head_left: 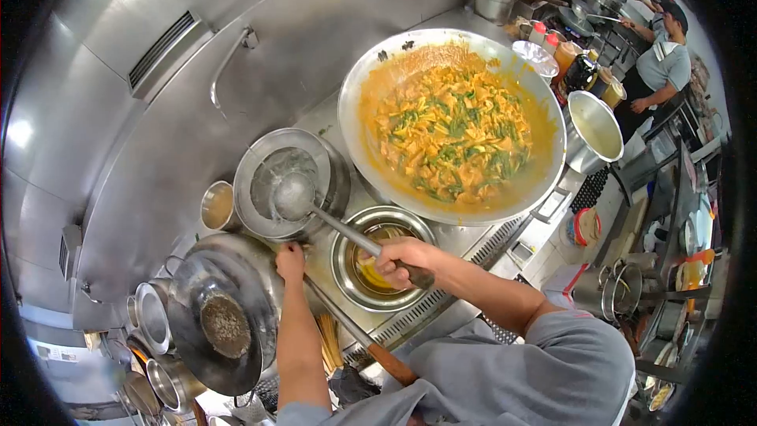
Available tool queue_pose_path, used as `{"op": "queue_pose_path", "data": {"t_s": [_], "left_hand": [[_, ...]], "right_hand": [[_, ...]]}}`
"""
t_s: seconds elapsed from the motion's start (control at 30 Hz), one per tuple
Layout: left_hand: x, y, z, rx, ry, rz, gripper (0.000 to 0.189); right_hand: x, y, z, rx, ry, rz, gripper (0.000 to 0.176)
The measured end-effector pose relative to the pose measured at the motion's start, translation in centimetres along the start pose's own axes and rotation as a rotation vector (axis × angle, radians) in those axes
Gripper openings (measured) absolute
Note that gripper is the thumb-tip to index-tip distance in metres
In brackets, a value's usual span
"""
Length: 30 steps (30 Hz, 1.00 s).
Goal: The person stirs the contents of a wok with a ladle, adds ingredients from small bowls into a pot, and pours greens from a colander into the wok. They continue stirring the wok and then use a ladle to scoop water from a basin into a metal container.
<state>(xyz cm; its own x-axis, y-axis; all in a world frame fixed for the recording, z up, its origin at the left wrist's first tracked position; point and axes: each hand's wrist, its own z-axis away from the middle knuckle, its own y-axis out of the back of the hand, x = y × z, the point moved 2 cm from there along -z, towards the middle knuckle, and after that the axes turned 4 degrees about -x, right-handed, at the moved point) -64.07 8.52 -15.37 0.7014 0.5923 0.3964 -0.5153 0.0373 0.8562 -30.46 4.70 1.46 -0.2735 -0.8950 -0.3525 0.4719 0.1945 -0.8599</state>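
My right hand [404, 260] is closed around the handle of a large metal ladle [295, 193]. The ladle's bowl sits inside a round metal pot [246, 209] that holds water. Farther left, my left hand [290, 260] is closed between that pot and a dark wok [193, 276]; whatever its fingers grip is hidden. A long-handled tool [339, 314] with a wooden end slants from beside that hand toward my body. Under my right hand stands a steel bowl [341, 268] with yellow oil-like liquid.
A huge pan [351, 110] of orange stir-fry with green vegetables fills the back right. Beside it are a pot of pale liquid [595, 130] and several sauce bottles [579, 71]. A faucet [225, 71] juts from the steel wall. Co-workers [662, 71] stand farther off.
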Motion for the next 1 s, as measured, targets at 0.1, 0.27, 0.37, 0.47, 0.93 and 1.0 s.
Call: {"op": "queue_pose_path", "data": {"t_s": [0.1,0.27,0.37,0.47,0.93,1.0], "left_hand": [[0.0,-1.0,-1.8,-0.030,0.098,-0.303,0.044],[2.1,-1.6,-2.8,-0.220,-0.181,-0.540,0.052],[1.7,-0.9,-1.5,-0.328,0.149,-0.366,0.062],[-0.6,-1.2,1.2,-0.280,0.083,-0.190,0.070],[-0.7,-2.6,2.5,0.144,-0.207,-0.186,0.059],[-0.4,-1.8,1.8,0.138,-0.188,-0.180,0.056]], "right_hand": [[0.6,-1.8,3.5,0.077,0.003,0.222,0.038],[0.9,-2.1,6.4,0.116,-0.061,0.701,0.050],[0.1,-2.7,5.7,0.301,0.012,1.069,0.050],[2.0,2.6,0.2,0.358,0.763,1.609,0.052],[-0.2,-0.5,-2.2,0.031,-0.027,-0.034,0.033],[0.3,-2.5,0.5,0.136,-0.024,0.092,0.036]]}}
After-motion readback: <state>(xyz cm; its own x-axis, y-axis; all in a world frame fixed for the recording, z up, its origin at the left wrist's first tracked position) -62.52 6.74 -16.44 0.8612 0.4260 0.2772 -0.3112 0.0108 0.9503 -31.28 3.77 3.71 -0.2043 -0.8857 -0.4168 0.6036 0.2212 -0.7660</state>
